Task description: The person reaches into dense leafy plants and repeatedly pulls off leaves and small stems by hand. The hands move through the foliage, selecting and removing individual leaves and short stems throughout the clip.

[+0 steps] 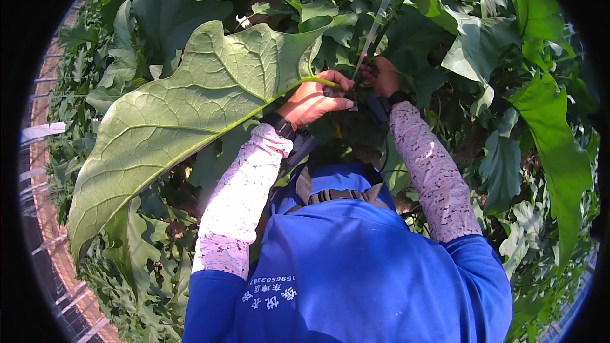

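My left hand (pixel 317 99) is at the top centre, with thumb and fingers closed around a small pale flower (pixel 333 91), partly covered by the fingers. The green stalk of a large lobed leaf (pixel 190 93), which looks like eggplant, runs across this hand. The leaf spreads to the left with its veined underside showing. Just right of it, my right hand (pixel 382 77) has curled fingers beside a dark plant stem (pixel 381 33); leaf shade hides whether they grip it. Between the hands ends a pale translucent strip (pixel 379 21), slanting down from above.
Dense lobed leaves surround both arms, including a long bright leaf (pixel 555 138) on the right. Dark devices with straps sit at both wrists, and a thin black cable (pixel 385 150) hangs below the right one. A brown strip of ground (pixel 43 152) borders the foliage at far left.
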{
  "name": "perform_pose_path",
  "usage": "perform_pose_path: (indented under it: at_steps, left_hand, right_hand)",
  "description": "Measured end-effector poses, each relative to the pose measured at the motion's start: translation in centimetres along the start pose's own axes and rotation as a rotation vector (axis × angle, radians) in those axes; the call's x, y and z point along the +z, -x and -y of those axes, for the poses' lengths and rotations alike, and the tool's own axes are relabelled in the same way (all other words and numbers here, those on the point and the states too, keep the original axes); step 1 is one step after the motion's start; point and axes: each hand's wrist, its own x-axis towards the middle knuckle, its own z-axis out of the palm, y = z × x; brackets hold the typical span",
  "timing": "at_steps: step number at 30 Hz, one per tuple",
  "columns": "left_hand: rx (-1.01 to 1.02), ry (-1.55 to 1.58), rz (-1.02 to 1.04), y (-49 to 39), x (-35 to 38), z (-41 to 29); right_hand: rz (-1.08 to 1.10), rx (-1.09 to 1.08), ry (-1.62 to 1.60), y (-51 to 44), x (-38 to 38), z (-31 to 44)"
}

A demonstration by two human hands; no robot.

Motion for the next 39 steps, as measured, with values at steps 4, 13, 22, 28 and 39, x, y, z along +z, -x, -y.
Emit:
perform_pose_path:
  at_steps: [4,13,22,28,39]
  left_hand:
    - [0.036,-0.051,0.016,-0.1,0.0,0.0]
    - [0.061,-0.258,0.017,0.2,0.2,-1.4]
    - [-0.011,-0.054,-0.030,0.0,0.5,-1.1]
    - [0.000,-0.095,-0.021,0.1,0.4,-1.4]
    - [-0.006,-0.124,-0.078,0.5,0.6,-1.1]
  right_hand:
    - [-0.033,-0.008,0.034,0.9,0.5,1.2]
    - [0.289,-0.055,0.493,-2.8,-6.7,0.0]
    - [0.328,-0.445,0.697,-8.1,-6.5,-9.3]
    - [0.197,-0.151,0.400,-7.6,-3.4,-11.3]
    - [-0.158,0.319,-0.016,-3.2,0.7,-4.8]
